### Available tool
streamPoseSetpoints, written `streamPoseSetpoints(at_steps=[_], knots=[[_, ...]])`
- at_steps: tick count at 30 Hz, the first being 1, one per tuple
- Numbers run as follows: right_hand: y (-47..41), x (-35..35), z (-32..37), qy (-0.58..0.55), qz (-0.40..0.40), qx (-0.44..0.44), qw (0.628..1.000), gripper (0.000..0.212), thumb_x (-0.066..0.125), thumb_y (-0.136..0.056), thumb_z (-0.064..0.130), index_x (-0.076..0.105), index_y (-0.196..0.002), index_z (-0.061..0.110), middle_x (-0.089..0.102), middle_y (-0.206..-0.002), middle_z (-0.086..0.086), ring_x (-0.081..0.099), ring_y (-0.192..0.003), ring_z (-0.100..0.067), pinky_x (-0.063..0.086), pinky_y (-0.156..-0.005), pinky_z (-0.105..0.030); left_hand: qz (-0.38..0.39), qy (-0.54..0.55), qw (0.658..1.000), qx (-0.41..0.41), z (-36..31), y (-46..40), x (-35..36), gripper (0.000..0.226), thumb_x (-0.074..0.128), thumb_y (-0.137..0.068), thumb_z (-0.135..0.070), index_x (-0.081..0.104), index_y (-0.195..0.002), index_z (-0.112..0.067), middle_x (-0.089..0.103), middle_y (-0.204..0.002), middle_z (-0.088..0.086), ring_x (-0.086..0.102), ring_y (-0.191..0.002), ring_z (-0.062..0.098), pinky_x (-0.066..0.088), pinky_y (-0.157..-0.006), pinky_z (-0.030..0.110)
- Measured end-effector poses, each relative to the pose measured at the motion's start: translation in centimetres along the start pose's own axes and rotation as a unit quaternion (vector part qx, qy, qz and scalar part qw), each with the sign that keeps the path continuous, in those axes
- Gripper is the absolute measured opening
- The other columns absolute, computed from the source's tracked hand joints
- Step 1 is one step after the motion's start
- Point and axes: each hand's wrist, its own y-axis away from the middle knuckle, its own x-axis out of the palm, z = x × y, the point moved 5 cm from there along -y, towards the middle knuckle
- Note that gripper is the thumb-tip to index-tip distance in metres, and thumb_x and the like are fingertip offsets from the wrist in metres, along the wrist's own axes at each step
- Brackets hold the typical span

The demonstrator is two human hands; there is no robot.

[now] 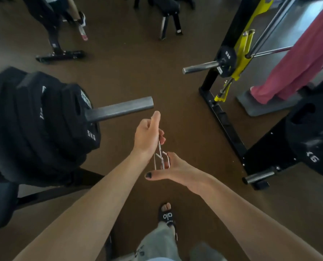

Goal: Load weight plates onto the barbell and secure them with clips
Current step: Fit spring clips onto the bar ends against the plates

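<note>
Both hands meet on one metal spring clip (161, 158). Left hand (149, 135) grips its upper handle, fingers curled round the wire, forefinger stretched forward. Right hand (172, 169) holds the lower part, thumb lying along beneath, fingers hidden behind the wire so the closure is only partly seen. Clip count: one.

Up and left of the grip, the barbell sleeve (119, 108), its bare end just beyond the left forefinger, not touching. Black plates (44, 117) stacked on it further left; outermost marked 5KG; at least three, exact count unclear.

Right of the grip, well apart: black and yellow rack (239, 53) carrying a second bar with one small plate. Below, one slippered foot (167, 215).
</note>
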Motion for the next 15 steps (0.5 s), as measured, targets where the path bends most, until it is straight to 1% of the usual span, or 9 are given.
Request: streamPoseSetpoints(at_steps=[3, 5, 6, 7, 9, 11, 12, 13, 15], knots=[[-3.1, -2.6, 1.7, 0.009, 0.004, 0.0, 1.0, 0.126, 0.091, -0.061, 0.06, 0.024, -0.161, 0.022, 0.038, -0.161, -0.002, 0.04, -0.144, -0.024, 0.034, -0.121, -0.046, 0.007, 0.001, 1.0, -0.026, -0.8, -4.2, 0.7, 0.053, 0.048, -0.1, -0.061, 0.058, -0.114, -0.011, 0.072, -0.085, 0.005, 0.072, -0.067, 0.015, 0.061, -0.085, 0.046], [-4.9, -4.1, 3.1, 0.009, -0.005, -0.006, 1.0, 0.131, 0.088, -0.053, 0.068, 0.029, -0.159, 0.021, 0.041, -0.158, -0.003, 0.043, -0.142, -0.024, 0.035, -0.12, -0.048, 0.029, -0.007, 0.998, -0.052, -1.2, -6.4, 0.9, 0.056, 0.045, -0.097, -0.07, 0.056, -0.117, -0.019, 0.076, -0.097, 0.005, 0.077, -0.082, 0.015, 0.06, -0.091, 0.044], [-5.8, -5.0, 3.6, 0.011, -0.012, -0.008, 1.0, 0.128, 0.087, -0.051, 0.07, 0.033, -0.156, 0.02, 0.045, -0.154, -0.002, 0.047, -0.137, -0.023, 0.038, -0.119, -0.047, 0.042, -0.015, 0.997, -0.064, -1.1, -7.3, 0.9, 0.056, 0.044, -0.093, -0.075, 0.057, -0.113, -0.024, 0.076, -0.102, 0.006, 0.077, -0.089, 0.016, 0.058, -0.094, 0.043], [-6.6, -5.8, 4.0, 0.014, -0.019, -0.011, 1.0, 0.12, 0.087, -0.054, 0.069, 0.038, -0.153, 0.02, 0.049, -0.148, -0.001, 0.051, -0.132, -0.02, 0.041, -0.116, -0.044, 0.055, -0.024, 0.996, -0.072, -1.0, -7.9, 1.0, 0.057, 0.044, -0.087, -0.08, 0.057, -0.104, -0.028, 0.076, -0.105, 0.008, 0.076, -0.095, 0.018, 0.056, -0.098, 0.043], [-8.1, -7.5, 4.3, 0.029, -0.03, -0.014, 0.999, 0.093, 0.089, -0.066, 0.059, 0.049, -0.141, 0.022, 0.058, -0.134, 0.002, 0.057, -0.119, -0.015, 0.046, -0.106, -0.036, 0.078, -0.036, 0.991, -0.101, -0.2, -8.8, 1.2, 0.059, 0.044, -0.078, -0.087, 0.056, -0.093, -0.031, 0.075, -0.108, 0.008, 0.073, -0.101, 0.022, 0.052, -0.103, 0.047], [-9.2, -8.7, 4.1, 0.047, -0.02, -0.023, 0.998, 0.066, 0.09, -0.071, 0.053, 0.056, -0.121, 0.028, 0.064, -0.119, 0.003, 0.061, -0.107, -0.011, 0.05, -0.092, -0.029, 0.108, -0.03, 0.984, -0.137, 0.7, -9.3, 1.7, 0.051, 0.043, -0.089, -0.08, 0.054, -0.092, -0.031, 0.07, -0.109, 0.004, 0.068, -0.102, 0.021, 0.05, -0.107, 0.05], [-9.6, -9.0, 3.9, 0.055, -0.009, -0.03, 0.998, 0.059, 0.091, -0.071, 0.051, 0.057, -0.114, 0.029, 0.067, -0.113, 0.004, 0.063, -0.1, -0.008, 0.051, -0.086, -0.026, 0.115, -0.019, 0.981, -0.156, 1.3, -9.5, 2.0, 0.047, 0.042, -0.094, -0.075, 0.055, -0.095, -0.029, 0.07, -0.112, 0.001, 0.067, -0.106, 0.019, 0.049, -0.109, 0.049], [-9.9, -9.3, 3.6, 0.056, 0.0, -0.038, 0.998, 0.056, 0.092, -0.071, 0.05, 0.059, -0.111, 0.029, 0.068, -0.106, 0.004, 0.065, -0.092, -0.004, 0.05, -0.08, -0.022, 0.115, -0.008, 0.978, -0.175, 1.8, -9.6, 2.2, 0.049, 0.041, -0.095, -0.073, 0.057, -0.103, -0.028, 0.071, -0.115, 0.0, 0.068, -0.109, 0.017, 0.049, -0.109, 0.046], [-10.6, -10.1, 3.3, 0.049, 0.005, -0.053, 0.997, 0.055, 0.094, -0.07, 0.043, 0.06, -0.111, 0.028, 0.07, -0.095, 0.008, 0.064, -0.078, 0.006, 0.048, -0.069, -0.015, 0.129, 0.005, 0.973, -0.19, 2.2, -9.7, 2.9, 0.063, 0.044, -0.085, -0.078, 0.057, -0.118, -0.026, 0.072, -0.119, 0.0, 0.069, -0.112, 0.017, 0.049, -0.109, 0.043]])
